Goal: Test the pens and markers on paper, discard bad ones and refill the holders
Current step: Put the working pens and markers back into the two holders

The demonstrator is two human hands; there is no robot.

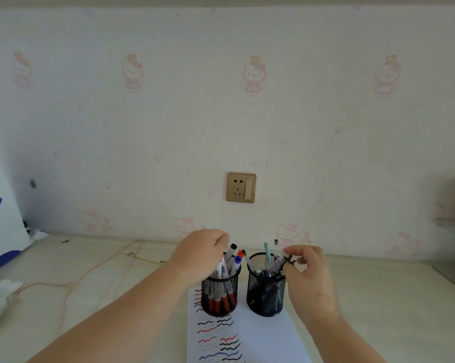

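Low in the centre of the frame, two black mesh holders stand upright on the white paper [268,339]: the left holder [220,294] is packed with red-barrelled markers [225,301], caps poking up, and the right holder [266,292] bristles with slim pens [269,265]. Wavy red, black and blue test lines [218,341] cover the sheet's left side.

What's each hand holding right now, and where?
The right hand pinches pens near their tops, over the right holder. The left hand's grip on markers cannot be told.

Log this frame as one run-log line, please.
stage: refilling holders | left hand: over left mesh holder, on markers | right hand: pinching pens in right mesh holder | paper: scribbled test lines
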